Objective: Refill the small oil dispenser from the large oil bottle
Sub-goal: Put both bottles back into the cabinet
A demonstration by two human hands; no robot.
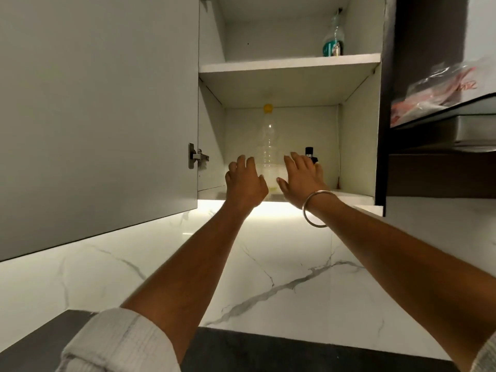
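A tall clear plastic oil bottle with a yellow cap stands on the lower shelf of an open wall cabinet, with a little pale oil at its bottom. To its right stands a small dispenser with a black top, mostly hidden behind my right hand. My left hand is raised at the bottle's left side, fingers apart, holding nothing. My right hand, with a metal bangle on the wrist, is at the bottle's right side, fingers spread. Neither hand clearly touches the bottle.
The cabinet door stands open on the left. A spray bottle sits on the upper shelf. A plastic bag lies on a dark ledge at right. Below are a marble backsplash and a dark counter.
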